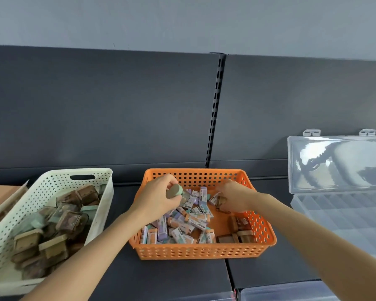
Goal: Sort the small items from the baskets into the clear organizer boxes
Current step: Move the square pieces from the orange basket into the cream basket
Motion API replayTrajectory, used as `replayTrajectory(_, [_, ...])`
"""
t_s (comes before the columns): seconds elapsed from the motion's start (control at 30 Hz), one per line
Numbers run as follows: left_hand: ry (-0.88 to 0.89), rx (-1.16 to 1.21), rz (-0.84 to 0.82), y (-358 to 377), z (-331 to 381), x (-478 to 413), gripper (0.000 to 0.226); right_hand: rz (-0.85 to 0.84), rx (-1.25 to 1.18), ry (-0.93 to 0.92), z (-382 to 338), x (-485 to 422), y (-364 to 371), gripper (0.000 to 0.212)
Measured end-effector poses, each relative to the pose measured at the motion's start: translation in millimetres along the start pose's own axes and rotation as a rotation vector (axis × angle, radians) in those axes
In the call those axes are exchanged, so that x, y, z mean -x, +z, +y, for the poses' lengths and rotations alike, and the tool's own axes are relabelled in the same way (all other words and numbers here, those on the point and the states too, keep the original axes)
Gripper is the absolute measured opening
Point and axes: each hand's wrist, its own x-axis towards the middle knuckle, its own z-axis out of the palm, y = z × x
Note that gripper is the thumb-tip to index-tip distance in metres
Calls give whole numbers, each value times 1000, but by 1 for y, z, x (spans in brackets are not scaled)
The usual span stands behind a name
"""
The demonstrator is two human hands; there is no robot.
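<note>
Erasers (182,222) in pastel sleeves are heaped in the orange basket (195,250), set mid-shelf (161,279); a few brown packs (237,232) are seen in its near right corner. Both hands are held inside the basket. Left hand (156,198): grip clamped on a green-topped piece (175,191), pinched between thumb and fingers just above the heap at the far left. Right hand (234,198): fingers curled down, grip closed on a brown piece (221,202) at the far right of the heap; the hold is partly hidden by the hand. The organizer box (343,224) is placed right of the basket, apart from both hands, lid (336,161) swung open and stood upright against the back panel; divided compartments are visible, contents cannot be made out. A white basket (100,213) is set left of the orange one, filled with brown and green blocks (70,220). A cardboard edge (0,196) is seen far left. A second clear box (291,292) is cut off by the bottom edge.
</note>
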Motion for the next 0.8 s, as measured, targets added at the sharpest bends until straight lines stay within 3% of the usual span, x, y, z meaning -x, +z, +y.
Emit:
replayTrajectory(0.23, [22, 37, 92, -29, -11, 19, 24, 222, -341, 95, -20, 10, -16, 25])
replayTrajectory(0.37, [6, -32, 182, -57, -25, 33, 33, 317, -574, -42, -67, 14, -39, 32])
replayTrajectory(0.6, [-193, -248, 301, -124, -84, 75, 29, 307, -642, -320, -180, -6, -47, 38])
replayTrajectory(0.8, [-319, -258, 300, -147, -125, 104, 37, 291, -568, -395, -252, -45, -23, 31])
